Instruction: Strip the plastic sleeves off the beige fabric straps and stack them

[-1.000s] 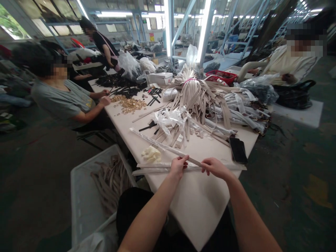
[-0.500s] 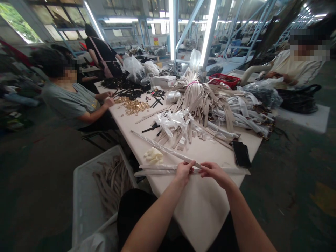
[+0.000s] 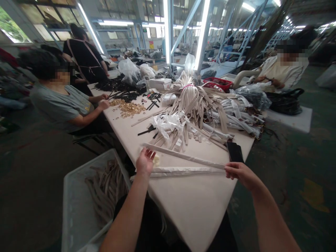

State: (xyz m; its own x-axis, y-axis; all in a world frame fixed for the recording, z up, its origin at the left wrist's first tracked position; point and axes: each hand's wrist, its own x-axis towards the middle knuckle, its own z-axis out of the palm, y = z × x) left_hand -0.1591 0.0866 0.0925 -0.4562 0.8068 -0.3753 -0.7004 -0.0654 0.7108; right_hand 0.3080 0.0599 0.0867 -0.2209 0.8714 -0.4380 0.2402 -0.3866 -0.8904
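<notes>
Spread left hand (image 3: 145, 162) and right hand (image 3: 242, 173) along mid-frame strip (image 3: 189, 158). Clamped right fingers (image 3: 230, 167) on it; can't tell left. Likely limp; hold ends.

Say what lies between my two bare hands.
Between left hand and right hand, the head view shows a long, narrow, pale grey strip, with whitish strips nearer the camera.

There are two hands, a left hand (image 3: 145, 162) and a right hand (image 3: 240, 172), with one strip (image 3: 189, 157) between them. Two more strips (image 3: 181, 170) lie on one counter (image 3: 202, 206). I count one red basket (image 3: 218, 84), one white box (image 3: 159, 84), one crate (image 3: 75, 203) and four nearby co-workers (image 3: 59, 103). The gold pieces (image 3: 130, 108) are too many to count.
</notes>
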